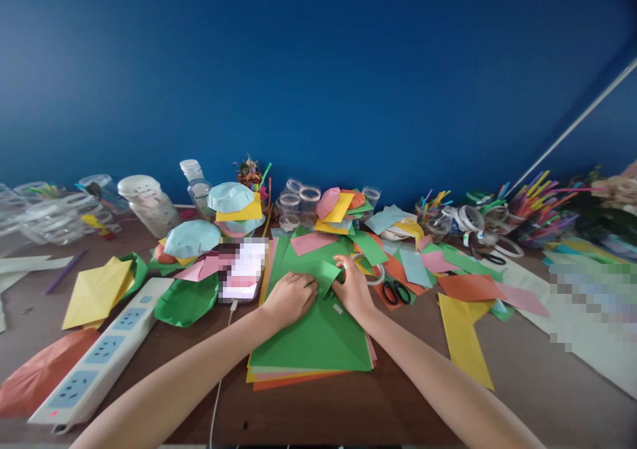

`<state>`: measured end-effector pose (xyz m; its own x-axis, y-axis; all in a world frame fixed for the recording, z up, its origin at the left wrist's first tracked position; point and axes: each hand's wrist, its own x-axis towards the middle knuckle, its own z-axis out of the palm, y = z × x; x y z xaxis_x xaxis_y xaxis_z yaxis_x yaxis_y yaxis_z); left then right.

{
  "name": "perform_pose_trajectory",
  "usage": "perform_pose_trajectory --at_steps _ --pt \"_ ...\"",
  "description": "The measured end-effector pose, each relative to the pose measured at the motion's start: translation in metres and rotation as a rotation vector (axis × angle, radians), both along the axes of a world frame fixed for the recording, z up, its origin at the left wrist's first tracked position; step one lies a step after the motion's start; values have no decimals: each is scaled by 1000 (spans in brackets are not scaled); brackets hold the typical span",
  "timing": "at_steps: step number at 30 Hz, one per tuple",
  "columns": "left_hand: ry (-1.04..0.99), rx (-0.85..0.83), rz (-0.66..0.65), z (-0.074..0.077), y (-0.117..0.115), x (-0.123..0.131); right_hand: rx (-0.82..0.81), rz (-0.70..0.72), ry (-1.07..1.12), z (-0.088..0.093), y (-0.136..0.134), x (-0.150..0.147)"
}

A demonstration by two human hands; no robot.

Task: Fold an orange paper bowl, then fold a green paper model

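Both of my hands are over a stack of coloured paper [313,346] with a green sheet on top. A small piece of green paper [327,274] stands tilted between them. My left hand [293,295] rests with its fingers bent at the left edge of that piece. Around its right edge curl the fingers of my right hand [354,284], closed on it. A small pale scrap [338,309] lies on the stack below the right hand. Black-handled scissors [397,292] and a roll of clear tape [377,278] lie just right of my right hand.
Left of the stack are a phone [245,270] on a cable and a white power strip [107,349]. Folded paper shapes [193,239], clear plastic cups [309,200] and a white bottle [148,207] stand along the blue wall. Paper pieces [462,336] and coloured sticks [535,203] spread rightward.
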<state>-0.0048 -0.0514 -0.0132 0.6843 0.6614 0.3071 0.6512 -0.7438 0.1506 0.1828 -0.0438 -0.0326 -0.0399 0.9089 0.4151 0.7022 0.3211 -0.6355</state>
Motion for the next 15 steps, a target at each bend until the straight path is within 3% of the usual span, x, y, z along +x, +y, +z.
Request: perform_pose_trajectory --at_steps 8,15 --pt "-73 26 -83 -7 1 -4 -79 -37 -101 -3 2 3" --pt "-89 68 -145 -7 3 -4 -212 35 12 6 2 11"
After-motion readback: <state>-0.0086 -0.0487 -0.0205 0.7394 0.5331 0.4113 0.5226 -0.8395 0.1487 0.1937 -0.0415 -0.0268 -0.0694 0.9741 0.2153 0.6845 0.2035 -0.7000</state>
